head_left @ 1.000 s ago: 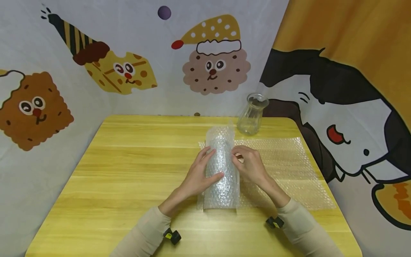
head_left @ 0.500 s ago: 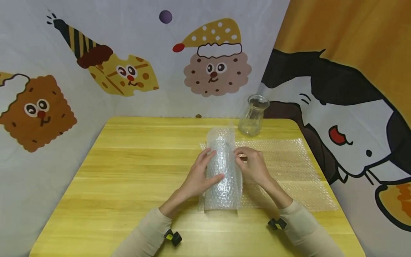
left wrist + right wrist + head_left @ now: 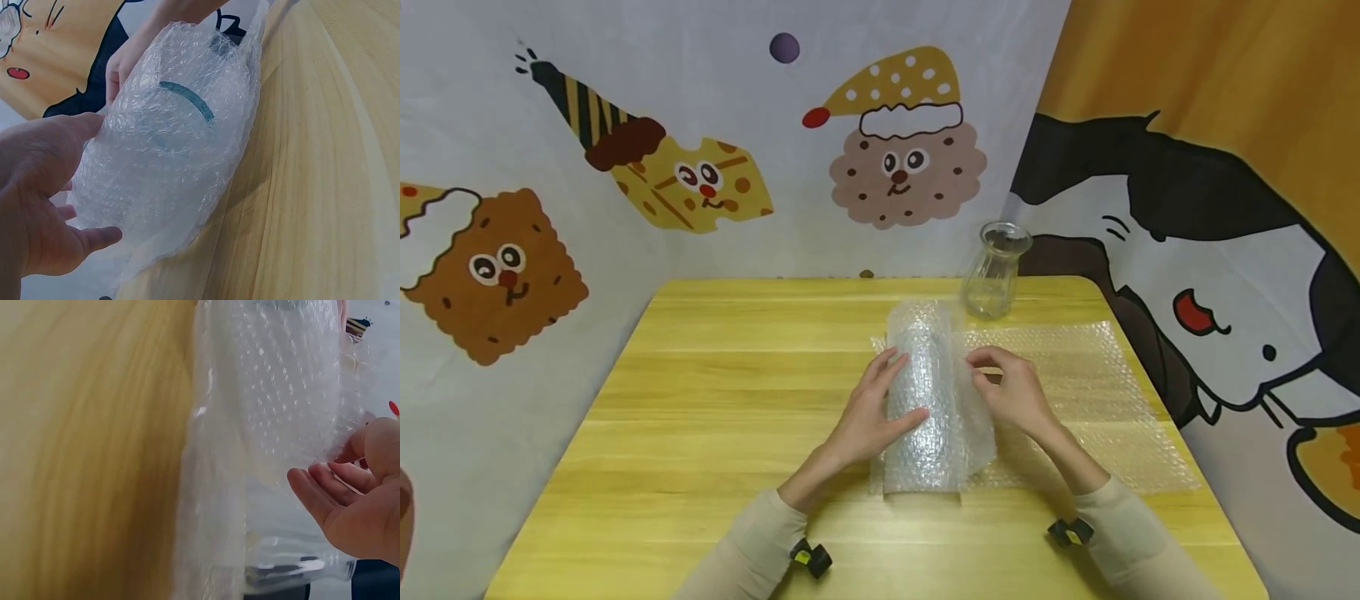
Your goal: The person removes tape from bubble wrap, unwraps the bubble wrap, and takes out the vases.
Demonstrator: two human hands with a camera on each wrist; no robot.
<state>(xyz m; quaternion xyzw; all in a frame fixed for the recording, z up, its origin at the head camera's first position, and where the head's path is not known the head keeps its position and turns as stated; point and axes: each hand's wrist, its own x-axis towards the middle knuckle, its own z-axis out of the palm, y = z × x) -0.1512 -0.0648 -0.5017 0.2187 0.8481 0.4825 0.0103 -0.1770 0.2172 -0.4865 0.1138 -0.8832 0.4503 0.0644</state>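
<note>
A roll of bubble wrap lies lengthwise on the table, wrapped around something; a curved teal rim shows through it in the left wrist view. My left hand rests on the roll's left side, fingers and thumb spread and fairly straight. On the other side, my right hand pinches the loose edge of the wrap between thumb and fingers, holding that flap away from the roll. What is inside is mostly hidden. The flat rest of the sheet spreads out to the right beneath the right hand.
A clear glass vase stands upright at the table's back right, just behind the bubble wrap. The wooden table meets a cartoon-printed cloth at the back and on both sides.
My right hand has moved to the right, drawing the wrap's edge away from the roll so the flap opens wider. The left hand keeps its place on the roll. The view has shifted slightly.
</note>
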